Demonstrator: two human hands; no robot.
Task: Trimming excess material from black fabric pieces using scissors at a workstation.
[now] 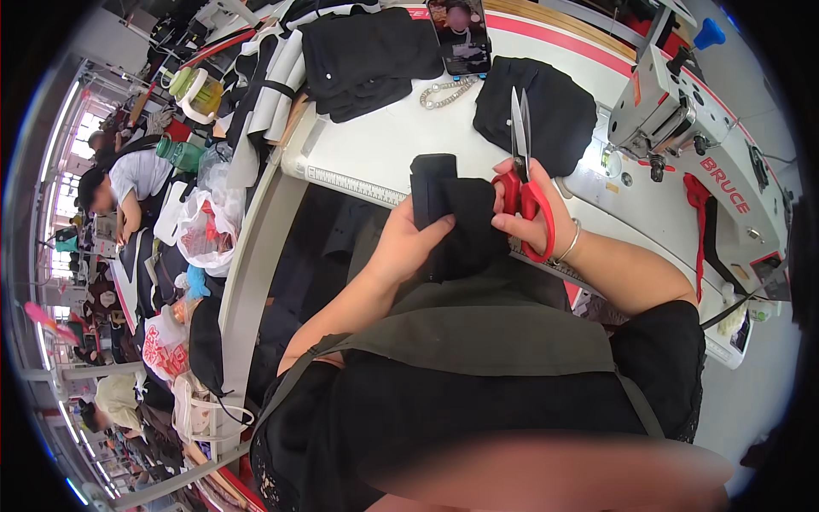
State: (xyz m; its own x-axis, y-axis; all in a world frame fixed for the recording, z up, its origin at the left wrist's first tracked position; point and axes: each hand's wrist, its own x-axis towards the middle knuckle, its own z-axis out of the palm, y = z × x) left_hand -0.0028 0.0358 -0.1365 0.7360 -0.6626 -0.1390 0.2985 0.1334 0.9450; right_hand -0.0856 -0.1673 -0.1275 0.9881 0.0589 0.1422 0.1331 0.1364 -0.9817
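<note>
My left hand [409,240] grips a folded black fabric piece [477,205], thumb on top, above my lap at the table's front edge. In my right hand [544,185] is a pair of scissors [540,217] with red handles, its blades pointing away from me and slightly parted. The fingertips of that hand are close to the fabric's right side; whether they touch it I cannot tell. Beyond the blades lies a stack of black fabric pieces [537,109]. Farther left on the white sewing table [358,150] rests another black fabric stack [368,54].
A Bruce sewing machine [691,121] stands at the right. At the back are a phone [459,38] and a beaded bracelet [446,96]. A ruler strip [358,185] runs along the front edge. Bags [208,224] and a drink jug [198,96] sit left, where people work.
</note>
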